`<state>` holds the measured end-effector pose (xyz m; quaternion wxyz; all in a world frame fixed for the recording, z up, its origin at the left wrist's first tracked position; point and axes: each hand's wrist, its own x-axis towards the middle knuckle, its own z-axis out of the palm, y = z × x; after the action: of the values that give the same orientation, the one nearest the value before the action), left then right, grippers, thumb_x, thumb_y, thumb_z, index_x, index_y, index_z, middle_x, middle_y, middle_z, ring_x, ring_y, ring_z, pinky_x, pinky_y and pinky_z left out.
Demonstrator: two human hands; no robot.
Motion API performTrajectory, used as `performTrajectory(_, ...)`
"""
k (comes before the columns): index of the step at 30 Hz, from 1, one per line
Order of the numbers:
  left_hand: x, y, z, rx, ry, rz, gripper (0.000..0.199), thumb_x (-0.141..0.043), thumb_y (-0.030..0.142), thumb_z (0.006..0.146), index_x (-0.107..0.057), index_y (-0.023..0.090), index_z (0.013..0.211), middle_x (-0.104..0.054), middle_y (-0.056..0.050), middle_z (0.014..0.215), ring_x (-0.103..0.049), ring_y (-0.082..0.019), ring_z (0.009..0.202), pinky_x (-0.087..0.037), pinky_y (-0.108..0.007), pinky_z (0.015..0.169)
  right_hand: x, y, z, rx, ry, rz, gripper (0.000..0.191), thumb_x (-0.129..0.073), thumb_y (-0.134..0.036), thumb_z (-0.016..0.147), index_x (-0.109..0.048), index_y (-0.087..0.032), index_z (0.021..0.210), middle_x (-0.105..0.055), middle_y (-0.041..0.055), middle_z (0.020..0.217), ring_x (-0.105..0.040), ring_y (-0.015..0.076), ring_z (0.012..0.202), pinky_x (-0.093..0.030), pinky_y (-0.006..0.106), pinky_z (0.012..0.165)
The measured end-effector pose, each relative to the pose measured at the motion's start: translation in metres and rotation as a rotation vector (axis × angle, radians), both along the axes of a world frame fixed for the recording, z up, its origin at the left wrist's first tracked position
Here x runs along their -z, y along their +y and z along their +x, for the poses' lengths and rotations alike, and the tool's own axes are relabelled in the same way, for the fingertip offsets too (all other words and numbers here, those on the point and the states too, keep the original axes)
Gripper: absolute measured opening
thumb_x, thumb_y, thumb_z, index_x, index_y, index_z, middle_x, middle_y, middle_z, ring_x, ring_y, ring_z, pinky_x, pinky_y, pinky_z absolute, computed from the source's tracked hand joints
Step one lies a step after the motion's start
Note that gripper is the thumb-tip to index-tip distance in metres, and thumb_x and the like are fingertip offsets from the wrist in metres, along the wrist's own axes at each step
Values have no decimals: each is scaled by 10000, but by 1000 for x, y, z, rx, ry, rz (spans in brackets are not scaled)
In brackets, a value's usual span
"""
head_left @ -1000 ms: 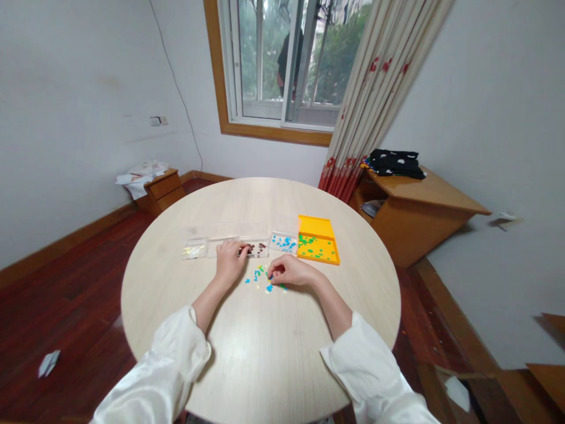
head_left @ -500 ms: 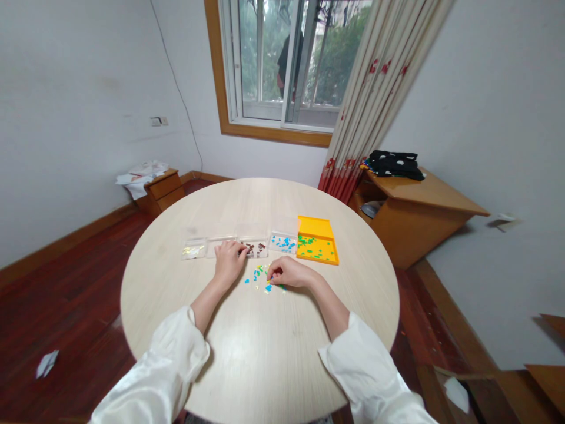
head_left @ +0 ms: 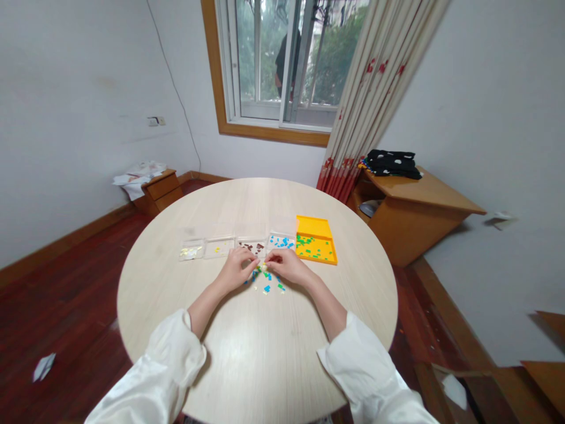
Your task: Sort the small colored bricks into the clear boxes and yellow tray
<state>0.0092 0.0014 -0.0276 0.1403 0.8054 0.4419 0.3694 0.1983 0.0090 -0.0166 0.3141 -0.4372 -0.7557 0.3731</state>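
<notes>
Several small blue, green and pale yellow pieces [head_left: 267, 288] lie loose on the round table [head_left: 247, 347]. Over their left edge is my left hand [head_left: 237, 270], fingers pinched; what they hold is too small to name. My right hand [head_left: 288, 266] pinches at the pile's upper side, by a tiny yellow piece. Behind the hands stand open clear boxes: one with pale pieces [head_left: 191, 252], one with a few yellow pieces [head_left: 219, 247], one with brown pieces [head_left: 251, 246] and one with blue pieces [head_left: 281, 241]. An open orange box [head_left: 316, 248] at the right holds green pieces.
A wooden cabinet [head_left: 419, 197] with black cloth [head_left: 392, 164] on it stands beyond the table at the right. At the back left is a small wooden drawer unit [head_left: 161, 191] with papers. A person is partly visible outside the window [head_left: 265, 59].
My left hand has moved right and down from the clear boxes to the loose pieces, uncovering the box with yellow pieces. My right hand has shifted slightly up and left, closer to it.
</notes>
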Motion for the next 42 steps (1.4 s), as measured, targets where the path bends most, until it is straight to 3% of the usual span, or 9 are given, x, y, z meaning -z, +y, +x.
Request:
performTrajectory(5,0,0,1,50,-23,-29,159,-610,326,788,-675,183,758,-664,-55,805,-579,-195,834,-397,-358,810,-1,-1,-3,37,66,35,71,-602,-110,715,-670,-130,718,-653,9,675,-571,111,651,-432,227,647)
performTrajectory(15,-1,0,-1,68,-13,9,137,-566,271,813,-662,186,764,-671,-49,803,-583,-185,826,-395,-347,802,-5,-4,-4,31,31,71,129,-576,-100,745,-698,-137,768,-691,23,732,-596,123,689,-448,243,689)
performTrajectory(19,-5,5,-10,-72,-46,71,141,-559,270,804,-652,185,739,-683,-49,801,-585,-185,807,-397,-336,786,-6,-2,0,56,-160,136,177,-551,-59,757,-706,-123,813,-704,66,805,-605,144,749,-442,260,725)
performTrajectory(23,-8,16,-31,-334,-75,101,151,-551,286,780,-653,185,731,-684,-52,778,-577,-193,765,-401,-328,752,-4,-2,3,32,-334,187,204,-546,-20,741,-710,-120,811,-699,97,855,-609,167,828,-434,274,780)
performTrajectory(26,-9,25,-50,-551,-41,26,149,-536,279,753,-647,186,718,-689,-52,795,-573,-200,734,-399,-333,739,-4,-2,3,11,-379,196,204,-549,-21,742,-710,-115,824,-692,103,866,-609,172,850,-432,270,790)
performTrajectory(29,-8,30,-65,-670,21,-76,180,-523,303,744,-658,183,738,-698,-66,844,-590,-224,768,-388,-352,756,-4,-3,2,-2,-391,207,198,-550,-25,748,-709,-115,827,-686,98,862,-604,170,850,-429,266,789)
performTrajectory(33,-7,31,-71,-724,72,-135,234,-492,319,752,-673,172,772,-702,-86,904,-605,-256,839,-367,-387,802,-3,-3,1,-23,-387,206,188,-544,-30,758,-708,-111,799,-676,94,836,-597,165,841,-424,262,789)
performTrajectory(42,-7,30,-69,-707,101,-166,231,-505,313,739,-685,178,790,-701,-102,945,-609,-286,881,-357,-423,827,-1,-2,1,-31,-340,207,182,-537,-14,746,-678,-125,715,-643,67,769,-570,151,774,-414,260,756)
